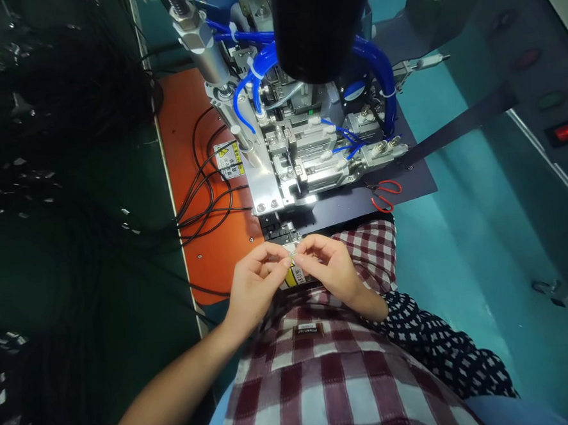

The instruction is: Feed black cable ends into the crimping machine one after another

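Pinching tiny piece (pixel 293 257) between both hands (pixel 252 286) (pixel 334 270), near metal machine (pixel 316 151).

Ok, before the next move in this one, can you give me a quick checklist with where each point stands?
1. Both hands in view: ok; left hand and right hand meet at the fingertips.
2. Small item between the fingertips identified: cannot tell; too tiny to make out.
3. Fingers away from the silver machine: ok; they are on the wearer's side of its cylinders.
4. Red-handled tool out of the hands' way: ok; it lies on the dark plate, to their right.
5. Black cables tidy: not ok; they loop loosely over the orange surface.
6. Machine powered off: cannot tell.
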Available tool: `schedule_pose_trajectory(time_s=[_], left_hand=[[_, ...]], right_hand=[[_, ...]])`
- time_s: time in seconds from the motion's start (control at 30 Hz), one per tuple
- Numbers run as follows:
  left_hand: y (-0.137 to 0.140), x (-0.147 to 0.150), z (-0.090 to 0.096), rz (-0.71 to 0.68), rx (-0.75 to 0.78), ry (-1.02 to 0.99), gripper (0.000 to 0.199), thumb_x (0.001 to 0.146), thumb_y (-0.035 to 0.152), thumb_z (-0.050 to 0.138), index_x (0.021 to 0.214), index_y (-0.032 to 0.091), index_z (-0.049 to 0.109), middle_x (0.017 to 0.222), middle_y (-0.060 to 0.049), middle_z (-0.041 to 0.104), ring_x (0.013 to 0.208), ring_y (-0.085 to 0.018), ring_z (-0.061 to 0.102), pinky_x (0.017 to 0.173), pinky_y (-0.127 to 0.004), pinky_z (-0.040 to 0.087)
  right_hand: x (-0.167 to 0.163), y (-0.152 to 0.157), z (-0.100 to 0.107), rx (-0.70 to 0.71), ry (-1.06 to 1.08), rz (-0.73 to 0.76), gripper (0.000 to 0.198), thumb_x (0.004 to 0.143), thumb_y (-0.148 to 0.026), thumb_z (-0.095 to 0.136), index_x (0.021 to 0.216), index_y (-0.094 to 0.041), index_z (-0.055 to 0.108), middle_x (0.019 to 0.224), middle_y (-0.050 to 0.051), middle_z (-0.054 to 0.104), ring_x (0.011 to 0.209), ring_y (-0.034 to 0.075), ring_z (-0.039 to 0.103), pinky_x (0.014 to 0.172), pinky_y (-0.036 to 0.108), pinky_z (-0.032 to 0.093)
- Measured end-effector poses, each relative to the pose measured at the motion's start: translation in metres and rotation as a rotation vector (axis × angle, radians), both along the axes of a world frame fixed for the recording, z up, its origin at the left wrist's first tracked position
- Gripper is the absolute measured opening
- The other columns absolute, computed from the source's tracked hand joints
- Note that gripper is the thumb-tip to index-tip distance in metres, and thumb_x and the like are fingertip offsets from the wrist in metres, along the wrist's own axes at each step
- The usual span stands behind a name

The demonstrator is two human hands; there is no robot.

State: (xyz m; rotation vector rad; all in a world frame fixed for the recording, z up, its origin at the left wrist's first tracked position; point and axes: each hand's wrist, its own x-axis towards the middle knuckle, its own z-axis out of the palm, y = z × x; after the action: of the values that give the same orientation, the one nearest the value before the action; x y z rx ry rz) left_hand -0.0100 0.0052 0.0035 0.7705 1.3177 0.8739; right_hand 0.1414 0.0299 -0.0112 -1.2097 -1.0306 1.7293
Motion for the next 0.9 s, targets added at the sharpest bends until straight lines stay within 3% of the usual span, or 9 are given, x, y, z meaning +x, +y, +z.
schedule_pose_trajectory(time_s=[0.43, 0.6, 0.8, 0.9], left_hand=[[-0.0017, 0.003, -0.0005, 0.034, 0.032, 0.01, 0.018, 0.083, 0.032, 0.067, 0.083, 0.017, 0.058, 0.053, 0.008, 0.043, 0.043, -0.003, 0.031, 0.043, -0.017, 0.022], [-0.0026, 0.0019, -0.0012, 0.028, 0.019, -0.013, 0.017, 0.083, 0.032, 0.067, 0.083, 0.017, 0.059, 0.053, 0.008, 0.045, 0.043, -0.004, 0.032, 0.043, -0.017, 0.023], [0.0006, 0.0027, 0.0005, 0.036, -0.029, -0.038, 0.018, 0.083, 0.032, 0.068, 0.08, 0.016, 0.059, 0.049, 0.009, 0.043, 0.043, -0.003, 0.033, 0.044, -0.015, 0.026], [0.0007, 0.0032, 0.0004, 0.039, -0.035, -0.038, 0.019, 0.083, 0.033, 0.068, 0.081, 0.016, 0.06, 0.051, 0.008, 0.046, 0.043, -0.003, 0.034, 0.044, -0.015, 0.027]], right_hand=[[-0.0022, -0.0015, -0.0012, -0.088, 0.072, -0.01, 0.016, 0.073, -0.029, 0.07, 0.071, -0.017, 0.06, 0.056, -0.004, 0.054, 0.049, 0.008, 0.046, 0.047, 0.022, 0.036], [-0.0023, -0.0039, -0.002, -0.01, 0.038, -0.021, 0.015, 0.077, -0.028, 0.068, 0.072, -0.018, 0.059, 0.061, -0.003, 0.056, 0.053, 0.009, 0.049, 0.051, 0.022, 0.039], [0.0035, -0.0014, -0.0029, -0.031, 0.034, 0.033, 0.017, 0.084, -0.033, 0.064, 0.078, -0.017, 0.062, 0.059, -0.003, 0.055, 0.052, 0.009, 0.05, 0.052, 0.023, 0.041], [0.005, -0.0011, -0.002, 0.07, -0.076, 0.021, 0.013, 0.083, -0.03, 0.065, 0.081, -0.017, 0.066, 0.067, 0.0, 0.061, 0.058, 0.011, 0.055, 0.055, 0.025, 0.044]])
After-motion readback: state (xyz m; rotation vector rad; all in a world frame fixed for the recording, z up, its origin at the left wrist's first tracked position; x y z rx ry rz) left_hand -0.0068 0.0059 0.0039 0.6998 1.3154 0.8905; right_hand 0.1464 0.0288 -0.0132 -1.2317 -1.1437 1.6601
